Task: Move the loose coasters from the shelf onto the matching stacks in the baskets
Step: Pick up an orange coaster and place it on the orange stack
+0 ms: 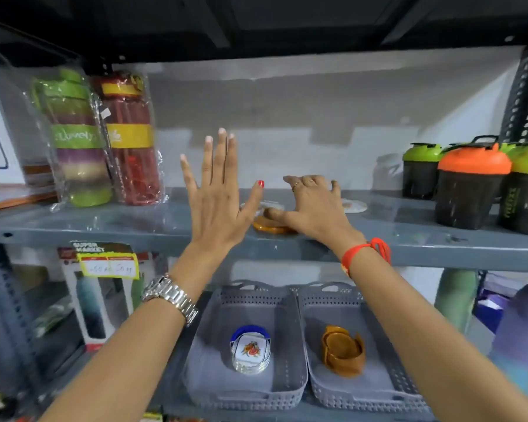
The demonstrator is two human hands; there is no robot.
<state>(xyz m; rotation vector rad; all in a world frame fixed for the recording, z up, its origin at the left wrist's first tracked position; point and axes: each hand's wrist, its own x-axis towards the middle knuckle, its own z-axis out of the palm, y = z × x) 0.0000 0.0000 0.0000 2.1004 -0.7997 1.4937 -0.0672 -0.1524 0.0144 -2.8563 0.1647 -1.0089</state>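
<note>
A brown coaster (270, 227) lies near the front edge of the grey shelf (409, 229). My right hand (314, 208) rests over it, thumb touching its top, fingers spread. A white patterned coaster (354, 206) lies just right of that hand, and another white one (272, 205) shows behind the brown one. My left hand (218, 193) is raised flat in front of the shelf, fingers spread, holding nothing. Below, the left grey basket (214, 376) holds a stack of white flowered coasters (251, 350). The right grey basket (387, 391) holds a stack of brown coasters (343, 350).
Wrapped bottles (104, 138) stand at the shelf's left. Shaker bottles with green and orange lids (473, 184) stand at its right. Boxed bottles with a yellow price tag (109, 266) sit on the lower shelf left of the baskets.
</note>
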